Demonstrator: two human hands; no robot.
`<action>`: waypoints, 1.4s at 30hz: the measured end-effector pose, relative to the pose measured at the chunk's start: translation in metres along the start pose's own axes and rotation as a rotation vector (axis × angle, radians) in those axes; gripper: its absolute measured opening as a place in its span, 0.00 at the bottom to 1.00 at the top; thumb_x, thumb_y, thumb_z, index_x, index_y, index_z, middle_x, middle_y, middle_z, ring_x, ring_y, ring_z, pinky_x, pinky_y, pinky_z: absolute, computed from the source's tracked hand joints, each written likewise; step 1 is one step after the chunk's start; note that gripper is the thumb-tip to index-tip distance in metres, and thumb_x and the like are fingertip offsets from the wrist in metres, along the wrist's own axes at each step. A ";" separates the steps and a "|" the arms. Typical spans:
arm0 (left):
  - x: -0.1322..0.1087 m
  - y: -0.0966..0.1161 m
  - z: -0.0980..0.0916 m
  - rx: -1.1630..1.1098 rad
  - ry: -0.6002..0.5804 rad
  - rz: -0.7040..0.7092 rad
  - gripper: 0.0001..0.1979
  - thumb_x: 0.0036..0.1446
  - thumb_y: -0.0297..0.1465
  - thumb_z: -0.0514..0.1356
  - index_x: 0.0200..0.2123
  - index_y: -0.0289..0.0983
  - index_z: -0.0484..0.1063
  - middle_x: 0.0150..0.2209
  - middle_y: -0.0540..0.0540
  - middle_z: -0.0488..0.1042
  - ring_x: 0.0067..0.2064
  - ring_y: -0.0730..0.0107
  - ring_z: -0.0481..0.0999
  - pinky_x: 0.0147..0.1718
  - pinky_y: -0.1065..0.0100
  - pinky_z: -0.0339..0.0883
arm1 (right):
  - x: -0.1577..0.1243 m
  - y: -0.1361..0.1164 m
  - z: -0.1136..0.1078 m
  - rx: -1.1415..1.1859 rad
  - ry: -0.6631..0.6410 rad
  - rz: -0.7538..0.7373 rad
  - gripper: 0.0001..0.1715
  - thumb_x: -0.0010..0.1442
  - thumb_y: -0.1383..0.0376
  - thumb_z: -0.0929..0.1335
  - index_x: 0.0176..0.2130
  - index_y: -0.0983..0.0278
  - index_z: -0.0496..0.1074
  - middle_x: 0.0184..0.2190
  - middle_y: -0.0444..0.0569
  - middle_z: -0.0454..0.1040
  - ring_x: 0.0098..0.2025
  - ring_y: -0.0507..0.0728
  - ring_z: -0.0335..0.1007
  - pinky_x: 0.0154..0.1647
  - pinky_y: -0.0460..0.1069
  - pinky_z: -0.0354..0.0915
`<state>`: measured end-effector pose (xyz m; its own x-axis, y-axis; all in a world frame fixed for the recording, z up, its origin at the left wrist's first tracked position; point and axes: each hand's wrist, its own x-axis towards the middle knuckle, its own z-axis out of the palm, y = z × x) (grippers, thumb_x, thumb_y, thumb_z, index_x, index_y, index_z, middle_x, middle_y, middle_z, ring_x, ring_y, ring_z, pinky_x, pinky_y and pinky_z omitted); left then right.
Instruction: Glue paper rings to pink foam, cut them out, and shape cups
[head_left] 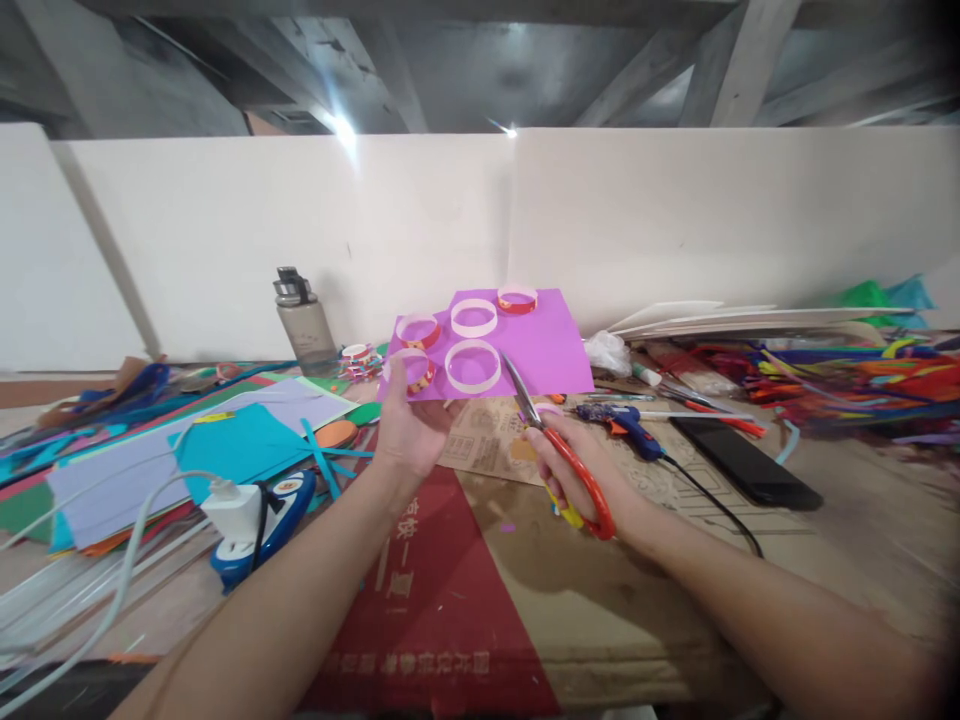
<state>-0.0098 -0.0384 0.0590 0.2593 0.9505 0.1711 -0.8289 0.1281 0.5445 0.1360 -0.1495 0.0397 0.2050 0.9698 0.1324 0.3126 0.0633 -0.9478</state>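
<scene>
A purple sheet is held up over the table, gripped at its lower left edge by my left hand. Several paper rings stand on it: a plain white ring near the front, another white ring behind it, and red-patterned rings at the left and far right, such as this red-banded ring. In my right hand is a pair of scissors with red and yellow handles. Its blades point up and left, close to the sheet's front edge. Part of the left thumb overlaps the nearest patterned ring.
To the left lie coloured sheets, a power strip and a bottle. A blue glue gun, a black phone and piled coloured strips lie right. Cardboard covers the front.
</scene>
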 end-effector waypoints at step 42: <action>-0.008 0.011 -0.003 0.172 -0.262 -0.094 0.03 0.43 0.26 0.62 0.24 0.40 0.72 0.32 0.48 0.79 0.49 0.58 0.74 0.52 0.50 0.63 | -0.002 0.005 0.008 0.053 0.034 0.024 0.13 0.56 0.53 0.62 0.31 0.60 0.62 0.17 0.37 0.59 0.14 0.48 0.54 0.12 0.43 0.53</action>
<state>-0.0223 -0.0436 0.0615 0.4676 0.8290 0.3068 -0.7054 0.1408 0.6947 0.1296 -0.1488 0.0321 0.2434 0.9627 0.1179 0.2573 0.0531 -0.9649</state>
